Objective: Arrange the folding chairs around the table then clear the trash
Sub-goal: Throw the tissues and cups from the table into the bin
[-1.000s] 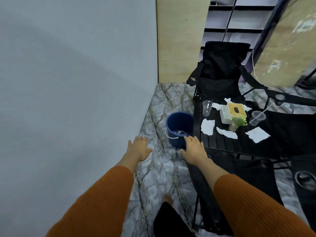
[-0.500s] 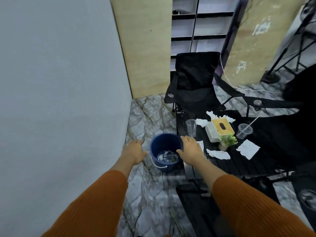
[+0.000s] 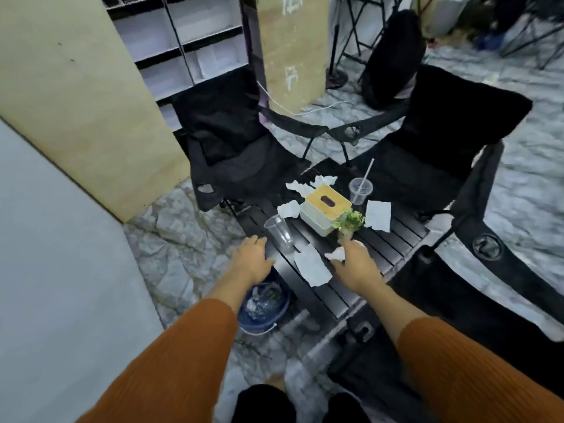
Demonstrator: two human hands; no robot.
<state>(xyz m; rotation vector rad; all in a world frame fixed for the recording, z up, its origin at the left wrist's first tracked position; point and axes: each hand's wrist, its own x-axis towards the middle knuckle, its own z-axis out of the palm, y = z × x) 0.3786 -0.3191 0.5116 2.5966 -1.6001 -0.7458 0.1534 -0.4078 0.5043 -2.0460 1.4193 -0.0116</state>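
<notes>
Where the black slatted table [image 3: 393, 239] carries the trash, the lot reads as follows: one crumpled white tissue [image 3: 336, 254] at the near edge, pinched under the fingertips of the right hand [image 3: 355, 265]; one larger flat paper napkin [image 3: 311, 265] just left of that hand, overhanging the table's near edge; one clear plastic cup [image 3: 279, 232], tilted, beside the left hand [image 3: 251, 259], which is loosely spread, palm down, over the table's left corner and holds nothing; whether it touches the cup cannot be told. Further in: a white tissue box with tan lid [image 3: 325, 207] at centre; a small green potted plant [image 3: 349, 222] touching its near right corner; torn napkin pieces [image 3: 300, 187] behind and left of the box; one flat napkin [image 3: 378, 215] right of the plant; a second clear cup with straw [image 3: 360, 189] beyond it.

Folding chairs, black fabric, all opened: one [image 3: 232, 145] at the table's far left side, one [image 3: 439, 141] at the far right, armrests nearly meeting; a third [image 3: 488, 279] at the near right, cup holder visible.

Floor level: blue bucket [image 3: 264, 309] beneath the left forearm, just beside the table's near left corner, clear plastic waste inside. Marble-pattern floor [image 3: 177, 251]. Grey wall [image 3: 61, 270] left; tan board [image 3: 76, 96] and white shelving [image 3: 189, 47] behind. Both sleeves orange ribbed knit [image 3: 457, 370]
</notes>
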